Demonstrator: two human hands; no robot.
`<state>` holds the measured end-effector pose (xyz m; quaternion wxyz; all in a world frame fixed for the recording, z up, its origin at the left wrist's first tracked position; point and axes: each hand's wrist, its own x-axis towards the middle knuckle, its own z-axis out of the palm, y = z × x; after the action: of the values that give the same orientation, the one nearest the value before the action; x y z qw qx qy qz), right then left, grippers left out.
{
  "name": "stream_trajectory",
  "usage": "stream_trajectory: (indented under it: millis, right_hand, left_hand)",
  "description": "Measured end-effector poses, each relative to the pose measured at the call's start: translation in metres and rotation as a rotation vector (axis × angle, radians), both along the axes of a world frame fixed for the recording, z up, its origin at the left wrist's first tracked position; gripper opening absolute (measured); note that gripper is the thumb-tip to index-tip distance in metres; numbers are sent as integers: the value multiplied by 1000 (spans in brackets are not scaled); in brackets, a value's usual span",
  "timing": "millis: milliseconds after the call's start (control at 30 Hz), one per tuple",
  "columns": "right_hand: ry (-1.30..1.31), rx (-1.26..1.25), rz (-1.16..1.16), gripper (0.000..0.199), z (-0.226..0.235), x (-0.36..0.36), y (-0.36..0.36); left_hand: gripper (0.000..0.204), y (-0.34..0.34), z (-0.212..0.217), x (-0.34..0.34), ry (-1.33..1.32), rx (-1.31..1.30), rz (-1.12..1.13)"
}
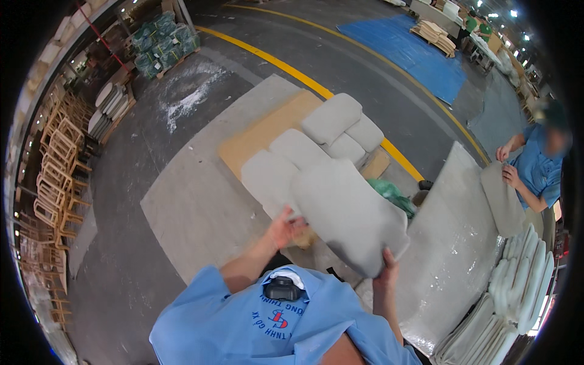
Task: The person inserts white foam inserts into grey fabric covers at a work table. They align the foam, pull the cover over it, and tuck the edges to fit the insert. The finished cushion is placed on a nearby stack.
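A large light-grey seat cushion point(350, 210) with rounded corners is tilted in front of me. My right hand point(387, 272) grips its near right corner, with the thumb on the upper face. At the cushion's left edge is my left hand point(287, 229), its fingers spread and slightly blurred. I cannot tell whether these fingertips touch the cushion. Just beyond, more grey cushions lie on a brown cardboard sheet point(252, 143), among them a pale cushion point(267, 176) by my left hand and a stacked cushion point(332, 118) farther back.
A plastic-covered table point(453, 243) stands to my right. Behind it a co-worker in a blue shirt point(538, 161) holds a grey cover point(502, 194). Stacked cushions point(520, 274) sit at its near end. Green plastic point(391, 193) lies beside the cushions. Wooden chair frames point(58, 164) line the left.
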<state>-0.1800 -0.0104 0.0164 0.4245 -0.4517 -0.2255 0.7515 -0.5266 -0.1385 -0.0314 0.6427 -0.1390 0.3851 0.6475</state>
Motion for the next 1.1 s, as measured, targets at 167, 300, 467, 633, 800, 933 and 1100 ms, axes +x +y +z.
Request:
stream_trajectory:
  millis: [167,300,467,633,800,933,1100]
  right_hand:
    - [158,-18,-42,59,-36,-202,2]
    - [351,-243,97,55,-40,-312,-17]
    - [-200,-193,770,47,-78,-333,-71]
    - [-453,-466,524,31,-113,-217,-87]
    - [-747,-589,118,28,-64,-90,-127]
    - [-810,-667,70,27,-43,-61,-155]
    - [-822,-603,299,24,-57,-101,-151]
  left_hand:
    - [75,14,-2,-47,95,39,-427]
    - [75,29,-12,-135,281,38,-439]
    - [82,16,-46,-234,-93,23,-77]
    - [89,14,-79,-273,-55,-331,228]
    - [86,35,-95,-269,-44,-282,185]
    - [82,34,-113,-277,-90,-270,202]
    - [87,41,-118,-299,106,-189,96]
